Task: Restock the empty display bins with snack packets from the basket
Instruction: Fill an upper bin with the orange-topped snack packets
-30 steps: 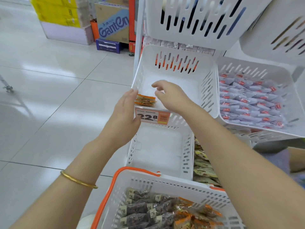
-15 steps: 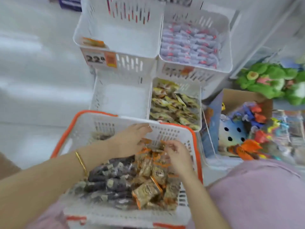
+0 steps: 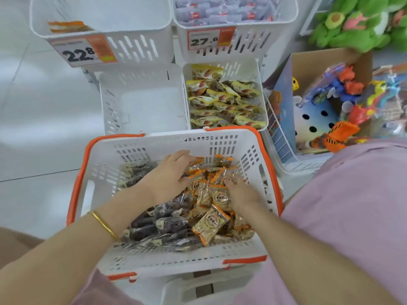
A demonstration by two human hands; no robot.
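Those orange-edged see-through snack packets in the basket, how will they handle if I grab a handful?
Probably light and floppy: the orange-edged clear plastic snack packets lie tilted at all angles in the white slotted basket. Their glossy film looks slippery, so some may slide from a handful. Being small soft pouches, they hardly look fragile.

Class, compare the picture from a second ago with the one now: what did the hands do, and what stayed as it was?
Both hands came down from the top left bin into the basket. The left hand and right hand now lie among its snack packets; whether there is a grip cannot be told. The few orange packets stayed in that bin, and the lower left bin stayed bare.
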